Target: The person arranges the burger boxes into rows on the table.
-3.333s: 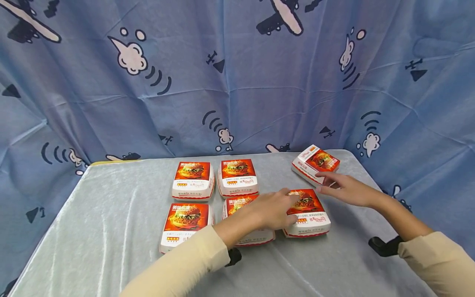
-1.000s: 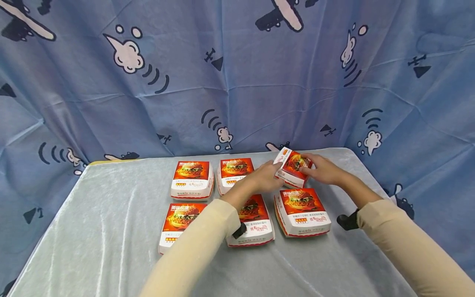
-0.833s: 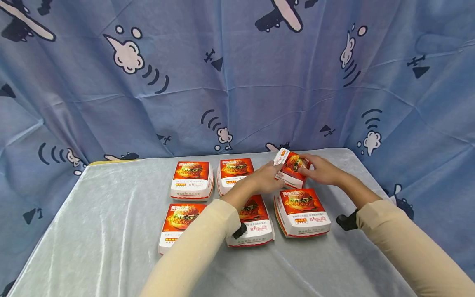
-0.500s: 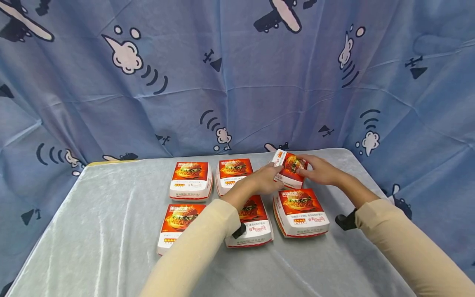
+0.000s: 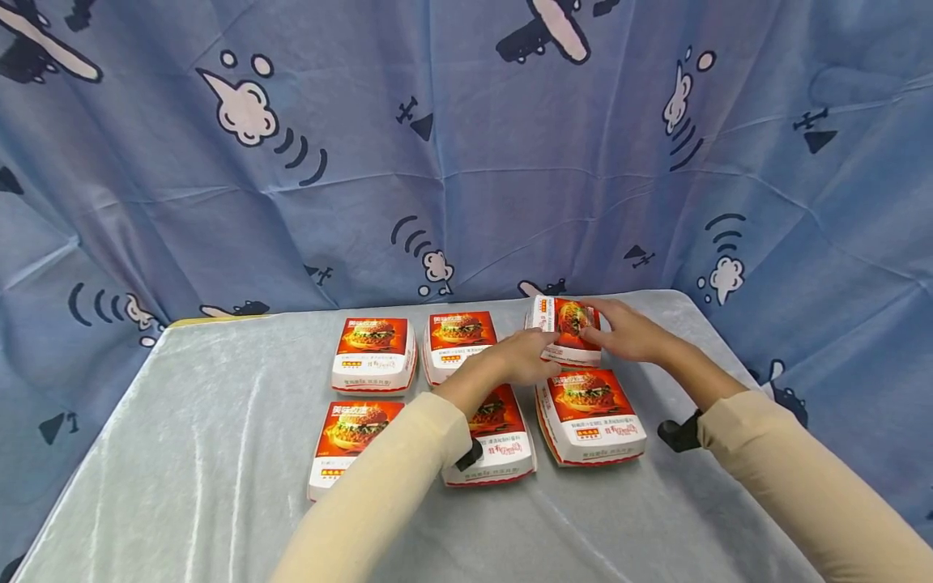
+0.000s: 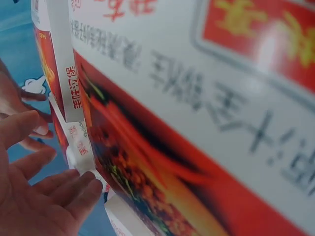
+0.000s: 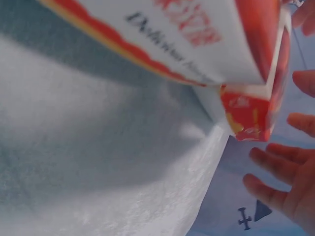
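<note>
A hamburger box (image 5: 576,324), red and white with a burger picture, sits in the far row on the right. My left hand (image 5: 521,356) is at its near left corner, fingers loosely extended; in the left wrist view those fingers (image 6: 59,191) lie close beside the box side. On the opposite side is my right hand (image 5: 623,328), thumb over the box edge. The right wrist view has its fingers (image 7: 275,169) spread, apart from the box (image 7: 246,115). Contact cannot be told for either hand. Directly in front lies another hamburger box (image 5: 592,417).
Further matching boxes stand to the left: a far-left box (image 5: 373,356), a far-middle box (image 5: 455,340), a near-left box (image 5: 353,441) and a near-middle box (image 5: 503,453) partly under my left arm. A grey cloth covers the table (image 5: 182,453); a blue curtain (image 5: 466,202) hangs behind.
The far-right box has come left from the table's right side, and turned from slanted to nearly square with the others. My left hand left the near-right box; both hands then followed the moved box.
</note>
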A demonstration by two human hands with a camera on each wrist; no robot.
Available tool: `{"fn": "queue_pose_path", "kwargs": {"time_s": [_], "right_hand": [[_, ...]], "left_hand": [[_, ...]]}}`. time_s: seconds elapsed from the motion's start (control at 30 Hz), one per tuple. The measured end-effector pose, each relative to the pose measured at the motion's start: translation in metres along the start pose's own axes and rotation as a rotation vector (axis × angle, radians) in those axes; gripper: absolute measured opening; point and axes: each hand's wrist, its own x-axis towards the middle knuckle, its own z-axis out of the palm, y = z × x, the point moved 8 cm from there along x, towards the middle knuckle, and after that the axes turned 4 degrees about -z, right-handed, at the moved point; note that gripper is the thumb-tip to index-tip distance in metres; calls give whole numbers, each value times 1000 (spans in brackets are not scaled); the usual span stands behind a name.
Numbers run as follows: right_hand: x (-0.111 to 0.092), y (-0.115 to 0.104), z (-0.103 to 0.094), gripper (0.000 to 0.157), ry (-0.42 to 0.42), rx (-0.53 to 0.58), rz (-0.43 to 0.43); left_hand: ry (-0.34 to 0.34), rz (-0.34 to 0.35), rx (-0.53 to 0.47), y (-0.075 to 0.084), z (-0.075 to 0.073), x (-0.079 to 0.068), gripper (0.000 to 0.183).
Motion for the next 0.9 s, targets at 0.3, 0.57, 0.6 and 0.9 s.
{"fn": "queue_pose_path", "kwargs": {"time_s": [0.3, 0.57, 0.6, 0.9], "right_hand": [[-6, -5, 2, 69, -72, -162, 169], [-4, -2, 8, 66, -97, -202, 169], [-4, -2, 8, 65, -99, -197, 163], [-4, -1, 7, 67, -116, -166, 162]], "left_hand": [[6, 69, 15, 10, 2, -2, 55], [19, 91, 27, 15, 2, -3, 52], [21, 86, 29, 14, 2, -3, 53], [-1, 96, 20, 14, 6, 1, 54]]}}
